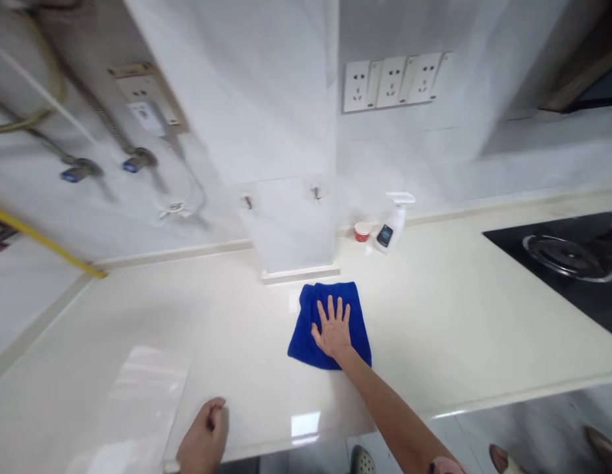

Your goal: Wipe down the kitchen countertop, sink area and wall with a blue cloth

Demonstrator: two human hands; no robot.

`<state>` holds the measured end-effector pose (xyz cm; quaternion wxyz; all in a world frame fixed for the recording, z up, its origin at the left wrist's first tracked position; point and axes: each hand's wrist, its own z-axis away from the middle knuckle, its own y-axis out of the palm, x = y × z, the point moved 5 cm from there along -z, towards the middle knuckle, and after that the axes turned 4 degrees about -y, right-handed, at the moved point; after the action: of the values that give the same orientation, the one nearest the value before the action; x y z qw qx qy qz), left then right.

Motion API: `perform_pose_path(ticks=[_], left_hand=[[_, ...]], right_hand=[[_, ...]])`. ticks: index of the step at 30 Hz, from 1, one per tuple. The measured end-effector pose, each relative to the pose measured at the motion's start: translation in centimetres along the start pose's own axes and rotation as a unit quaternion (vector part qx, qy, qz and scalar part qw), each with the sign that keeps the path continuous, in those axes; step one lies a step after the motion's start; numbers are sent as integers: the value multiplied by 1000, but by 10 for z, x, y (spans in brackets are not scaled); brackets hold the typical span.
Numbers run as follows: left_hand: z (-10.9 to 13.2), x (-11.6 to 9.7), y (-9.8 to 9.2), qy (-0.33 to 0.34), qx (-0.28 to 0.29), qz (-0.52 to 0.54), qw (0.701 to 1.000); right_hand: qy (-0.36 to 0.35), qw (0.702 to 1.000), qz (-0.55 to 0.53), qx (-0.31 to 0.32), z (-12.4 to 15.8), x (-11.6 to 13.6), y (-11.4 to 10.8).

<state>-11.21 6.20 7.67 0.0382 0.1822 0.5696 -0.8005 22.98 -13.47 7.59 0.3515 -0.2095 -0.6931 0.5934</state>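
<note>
My right hand (333,329) lies flat with fingers spread on a blue cloth (306,345), pressing it against the white countertop (241,329). The cloth is spread out, with a fold along its upper left side. Near the counter's front edge, my left hand (204,438) rests with its fingers curled into a loose fist, and I see nothing in it. Behind the cloth, against the wall, stand a white spray bottle (392,227) with a dark label and a small red tub (362,232) with a pale lid.
A black gas stove (557,257) is set into the counter at right. A tiled pillar (296,227) juts out behind the cloth. Wall sockets (392,82), pipe valves (138,160) and a yellow pipe (44,242) line the walls. Feet (506,459) show on the floor at lower right.
</note>
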Motion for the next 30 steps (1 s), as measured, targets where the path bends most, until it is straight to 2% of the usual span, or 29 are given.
perform_pose_path(ticks=[5,8,12,14,16,18,19,21,23,25,27,28,30], left_hand=[[10,1,-1,34,-20,35,999],[14,3,1,58,-33,66,996],[21,-2,2,105,-36,116,987],[27,-2,-1,147,-22,148,978],[39,7,-8,198,15,180,963],[55,32,-19,234,45,208,949],[65,53,-27,238,47,221,945],[88,107,-44,218,25,244,945],[114,168,-57,168,-1,263,950],[140,227,-63,78,-23,292,953],[164,271,-61,-2,-38,308,951],[175,286,-58,-31,-47,319,946],[193,300,-51,-64,-75,348,932]], right_hand=[[-101,995,-3,11,79,71,19],[-144,990,7,5,118,91,32],[-169,985,26,-9,146,82,45],[-170,984,44,-26,156,65,47],[-158,984,62,-56,166,43,47],[-139,984,77,-84,176,22,46],[-130,983,82,-95,181,13,45],[-117,982,92,-114,186,3,47],[-105,981,100,-130,189,4,51],[-87,981,110,-136,188,18,57],[-84,981,120,-125,185,45,65],[-93,981,125,-116,184,64,69],[-126,978,135,-96,178,107,77]])
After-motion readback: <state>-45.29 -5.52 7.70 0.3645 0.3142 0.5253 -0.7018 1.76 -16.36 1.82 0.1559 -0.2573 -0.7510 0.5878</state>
